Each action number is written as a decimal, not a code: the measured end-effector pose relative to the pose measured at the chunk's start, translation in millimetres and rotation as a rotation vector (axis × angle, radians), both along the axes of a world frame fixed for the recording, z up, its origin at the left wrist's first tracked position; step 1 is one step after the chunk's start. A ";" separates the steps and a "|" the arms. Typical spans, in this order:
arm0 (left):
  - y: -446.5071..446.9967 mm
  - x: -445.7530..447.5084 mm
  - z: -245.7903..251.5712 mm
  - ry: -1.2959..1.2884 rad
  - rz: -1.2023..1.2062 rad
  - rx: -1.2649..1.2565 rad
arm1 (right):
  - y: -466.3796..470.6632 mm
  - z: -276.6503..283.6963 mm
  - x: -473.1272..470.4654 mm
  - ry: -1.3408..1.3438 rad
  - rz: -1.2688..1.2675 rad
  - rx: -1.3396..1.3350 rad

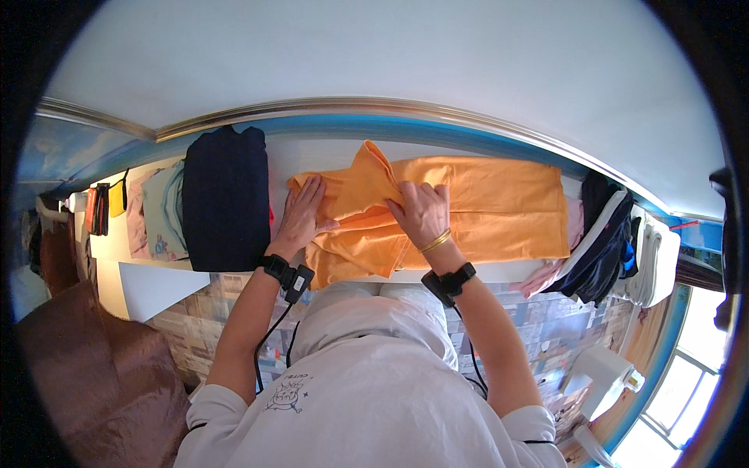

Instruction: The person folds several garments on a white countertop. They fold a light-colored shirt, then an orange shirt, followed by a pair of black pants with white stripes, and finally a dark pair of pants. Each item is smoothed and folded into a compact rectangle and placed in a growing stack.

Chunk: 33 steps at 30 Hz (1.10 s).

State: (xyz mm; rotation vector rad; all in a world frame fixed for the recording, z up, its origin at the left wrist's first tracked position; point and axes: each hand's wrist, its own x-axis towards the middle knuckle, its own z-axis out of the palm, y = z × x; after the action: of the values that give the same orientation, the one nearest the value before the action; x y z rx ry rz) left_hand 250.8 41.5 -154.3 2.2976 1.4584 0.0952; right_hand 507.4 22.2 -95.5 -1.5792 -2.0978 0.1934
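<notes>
An orange cloth garment (503, 205) lies across the white surface in front of me, its right part fairly flat and its left part bunched and creased. My right hand (422, 212) pinches a raised edge of it near the middle, fingers curled. My left hand (301, 216) rests on the garment's left end with the palm down and the fingers and thumb apart. Just left of that hand lies a dark navy folded cloth (226, 202).
Light folded clothes (161, 210), a yellow item (117, 198) and a white bottle (72, 202) stand farther left. Dark and white clothes (594, 240) are piled at the right, beside white folded cloths (646, 257). A wall runs behind; a brown cover (99, 374) is at lower left.
</notes>
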 end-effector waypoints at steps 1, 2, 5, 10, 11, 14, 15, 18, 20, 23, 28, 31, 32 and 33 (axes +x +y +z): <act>-0.1 1.2 2.1 0.021 0.003 -0.013 | -5.3 -0.5 2.3 -0.033 -0.097 -0.199; -0.5 2.3 4.1 0.042 0.006 -0.025 | -10.6 -2.8 5.2 -0.065 -0.193 -0.399; -5.5 4.5 8.5 -0.009 -0.051 0.106 | -17.4 -17.1 21.4 -0.098 -0.306 -0.741; -15.0 18.9 -2.0 -0.165 -0.019 0.095 | -20.8 -53.3 32.5 0.270 -0.369 -0.741; -15.8 21.3 -5.3 -0.222 -0.010 0.136 | -20.4 -59.6 30.2 0.354 -0.380 -0.695; -10.3 27.6 -10.8 -0.253 -0.003 0.015 | -19.9 -66.2 26.1 0.573 -0.392 -0.571; -8.9 27.9 -9.7 -0.413 0.113 -0.040 | -20.1 -64.9 25.0 0.624 -0.396 -0.566; -4.5 24.0 1.2 -0.628 0.360 -0.227 | -21.7 -52.9 25.9 0.715 -0.393 -0.530; 1.9 17.5 10.1 -0.689 0.329 -0.137 | -23.2 -45.3 23.5 0.730 -0.381 -0.463; 4.3 13.2 14.9 -0.666 0.297 -0.176 | -31.0 -39.0 20.3 0.596 -0.419 -0.390; -7.6 8.3 8.0 -0.250 0.186 -0.095 | -48.4 -29.4 38.8 0.200 -0.562 -0.492; -16.9 13.9 3.8 -0.247 0.057 0.134 | -61.8 -22.6 39.5 -0.024 -0.262 -0.086; -20.6 16.7 3.0 -0.275 0.007 0.201 | -66.2 -21.6 37.1 -0.036 -0.125 -0.077; -25.8 20.9 2.2 -0.271 -0.062 0.184 | -69.0 -22.0 32.8 -0.072 -0.014 -0.107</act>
State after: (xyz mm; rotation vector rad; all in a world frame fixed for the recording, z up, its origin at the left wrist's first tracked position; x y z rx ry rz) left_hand 271.7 15.7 -152.1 2.3597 1.2853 0.5208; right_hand 540.2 -46.8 -117.5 -1.6853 -2.1627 0.2517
